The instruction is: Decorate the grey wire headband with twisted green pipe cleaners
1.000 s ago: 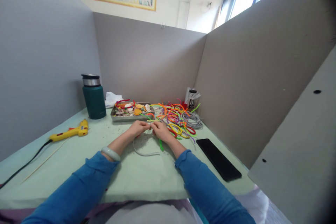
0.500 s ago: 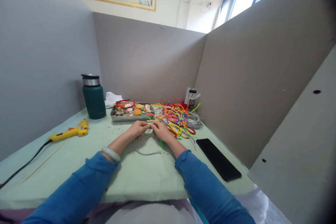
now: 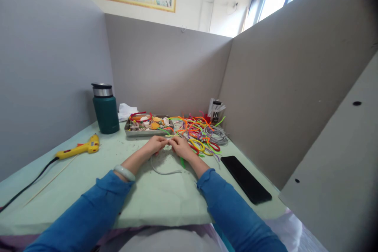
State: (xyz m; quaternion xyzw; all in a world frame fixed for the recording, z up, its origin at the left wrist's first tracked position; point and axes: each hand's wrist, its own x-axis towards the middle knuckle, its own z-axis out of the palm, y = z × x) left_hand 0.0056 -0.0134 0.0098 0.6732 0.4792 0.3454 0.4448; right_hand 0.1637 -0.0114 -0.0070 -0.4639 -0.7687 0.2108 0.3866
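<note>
Blue sleeves on both arms, one solid shade. Left sleeve stops well back from the fingers; cuff wrinkled, edge uneven. Right sleeve the same blue, cuff loosely gathered. Between left fingers and cuff: thick, rounded bangle, pale grey-green, smooth. Furthest behind the fingers: light grey garment, curved outline, detail blurred.

Compared with 1 s ago, the grey cord's free end lies slightly farther right; less green strip shows beneath the right hand.
</note>
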